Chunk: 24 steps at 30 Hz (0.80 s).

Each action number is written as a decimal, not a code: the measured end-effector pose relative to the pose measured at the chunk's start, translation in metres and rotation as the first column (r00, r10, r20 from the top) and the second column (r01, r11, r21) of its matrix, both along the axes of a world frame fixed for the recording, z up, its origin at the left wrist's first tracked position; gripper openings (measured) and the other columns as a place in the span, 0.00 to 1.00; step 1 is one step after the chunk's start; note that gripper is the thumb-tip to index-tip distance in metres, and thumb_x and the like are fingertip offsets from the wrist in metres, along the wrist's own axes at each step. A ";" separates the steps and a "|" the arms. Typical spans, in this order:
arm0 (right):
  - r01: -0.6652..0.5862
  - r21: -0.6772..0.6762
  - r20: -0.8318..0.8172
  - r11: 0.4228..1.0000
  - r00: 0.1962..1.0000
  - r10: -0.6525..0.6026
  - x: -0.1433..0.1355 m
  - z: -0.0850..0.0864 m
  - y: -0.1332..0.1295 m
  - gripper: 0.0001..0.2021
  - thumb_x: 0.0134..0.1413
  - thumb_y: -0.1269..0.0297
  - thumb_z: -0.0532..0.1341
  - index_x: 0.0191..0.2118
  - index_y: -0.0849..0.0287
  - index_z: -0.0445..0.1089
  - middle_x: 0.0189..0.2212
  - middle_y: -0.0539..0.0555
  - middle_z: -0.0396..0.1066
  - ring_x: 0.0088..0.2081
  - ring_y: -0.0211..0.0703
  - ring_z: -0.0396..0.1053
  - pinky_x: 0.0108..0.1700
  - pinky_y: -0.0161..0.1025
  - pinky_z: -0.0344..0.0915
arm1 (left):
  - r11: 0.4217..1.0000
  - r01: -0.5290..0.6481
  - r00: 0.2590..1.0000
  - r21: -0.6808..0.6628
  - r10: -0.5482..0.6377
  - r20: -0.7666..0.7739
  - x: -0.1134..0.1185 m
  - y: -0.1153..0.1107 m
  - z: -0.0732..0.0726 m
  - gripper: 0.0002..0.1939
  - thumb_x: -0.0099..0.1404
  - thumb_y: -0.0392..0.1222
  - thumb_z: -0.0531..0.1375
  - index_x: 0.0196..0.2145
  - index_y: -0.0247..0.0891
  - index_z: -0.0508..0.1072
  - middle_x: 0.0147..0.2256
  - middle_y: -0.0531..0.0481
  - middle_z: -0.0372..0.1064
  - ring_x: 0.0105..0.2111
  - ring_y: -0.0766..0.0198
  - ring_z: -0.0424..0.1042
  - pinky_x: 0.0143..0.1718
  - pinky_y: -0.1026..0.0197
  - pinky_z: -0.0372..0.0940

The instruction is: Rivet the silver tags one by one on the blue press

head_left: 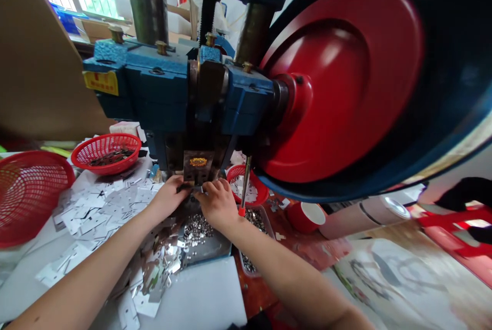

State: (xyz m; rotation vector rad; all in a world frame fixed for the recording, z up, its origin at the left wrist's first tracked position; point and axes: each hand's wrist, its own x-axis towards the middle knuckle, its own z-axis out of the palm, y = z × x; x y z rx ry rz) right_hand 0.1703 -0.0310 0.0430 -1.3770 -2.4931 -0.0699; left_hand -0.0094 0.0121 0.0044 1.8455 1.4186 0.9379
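Observation:
At the foot of a blue punch press, my two hands meet under the ram. My left hand has its thumb and fingers closed at the left of the die, and what they grip is hidden. My right hand is curled, its fingertips pinching the edge of a small grey metal plate that lies between the hands. Below them, a heap of small shiny metal pieces rests on the press bed. Loose flat metal plates lie beneath my left forearm.
A large red flywheel fills the upper right. At left are a red basket and another red basket with dark metal pieces, beside many pale plates. A clear tub and a red cup stand at right.

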 end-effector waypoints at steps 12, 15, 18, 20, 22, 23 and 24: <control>-0.004 -0.057 -0.122 0.998 0.993 -0.003 0.003 -0.011 0.008 0.17 0.57 0.70 0.56 0.49 0.47 0.71 0.40 0.52 0.68 0.40 0.43 0.62 0.47 0.42 0.56 | 0.997 -0.008 0.999 -0.074 0.012 0.052 -0.001 0.001 0.004 0.14 0.52 0.47 0.57 0.34 0.39 0.76 0.39 0.48 0.74 0.43 0.54 0.70 0.50 0.53 0.62; -0.036 -0.003 -0.046 0.999 0.998 0.036 0.003 -0.007 0.005 0.15 0.59 0.68 0.55 0.48 0.46 0.71 0.39 0.53 0.69 0.41 0.45 0.61 0.51 0.46 0.53 | 0.995 -0.008 0.998 -0.098 0.015 0.069 -0.001 0.001 0.004 0.15 0.52 0.48 0.58 0.35 0.39 0.76 0.39 0.48 0.75 0.42 0.54 0.71 0.48 0.53 0.63; -0.022 0.005 -0.027 1.000 0.999 0.022 0.000 -0.004 0.005 0.14 0.59 0.68 0.54 0.47 0.48 0.72 0.39 0.54 0.69 0.41 0.46 0.61 0.50 0.47 0.54 | 0.994 0.004 0.997 -0.110 0.005 0.081 0.001 0.001 0.004 0.16 0.52 0.48 0.57 0.36 0.40 0.76 0.40 0.48 0.75 0.42 0.54 0.71 0.48 0.53 0.63; 0.009 -0.040 -0.052 0.999 0.999 -0.011 -0.002 -0.002 0.008 0.14 0.58 0.68 0.54 0.45 0.48 0.73 0.38 0.54 0.69 0.41 0.47 0.62 0.48 0.45 0.56 | 0.994 0.006 0.997 -0.108 0.003 0.083 0.002 0.001 0.005 0.15 0.52 0.47 0.57 0.35 0.40 0.77 0.41 0.49 0.75 0.44 0.53 0.71 0.50 0.52 0.61; 0.031 -0.108 -0.135 0.994 0.990 -0.045 -0.003 -0.004 0.012 0.14 0.56 0.70 0.55 0.43 0.48 0.74 0.38 0.53 0.70 0.41 0.45 0.63 0.47 0.43 0.58 | 0.995 -0.001 0.996 -0.102 0.009 0.084 0.004 0.002 0.006 0.14 0.52 0.46 0.57 0.34 0.40 0.77 0.42 0.49 0.75 0.44 0.52 0.70 0.51 0.51 0.60; 0.034 -0.135 -0.202 0.990 0.977 -0.062 -0.002 -0.006 0.013 0.15 0.55 0.72 0.56 0.42 0.48 0.75 0.39 0.52 0.70 0.41 0.44 0.64 0.47 0.42 0.59 | 0.995 -0.006 0.996 -0.099 0.015 0.086 0.004 0.002 0.006 0.13 0.52 0.46 0.57 0.33 0.41 0.76 0.41 0.49 0.75 0.44 0.52 0.70 0.51 0.51 0.60; 0.032 -0.153 -0.284 0.988 0.956 -0.075 0.000 -0.009 0.015 0.15 0.54 0.73 0.55 0.42 0.49 0.75 0.40 0.52 0.70 0.42 0.44 0.64 0.47 0.41 0.60 | 0.995 -0.012 0.996 -0.098 0.020 0.089 0.003 0.002 0.007 0.13 0.52 0.46 0.57 0.33 0.41 0.76 0.40 0.49 0.75 0.44 0.52 0.70 0.50 0.51 0.61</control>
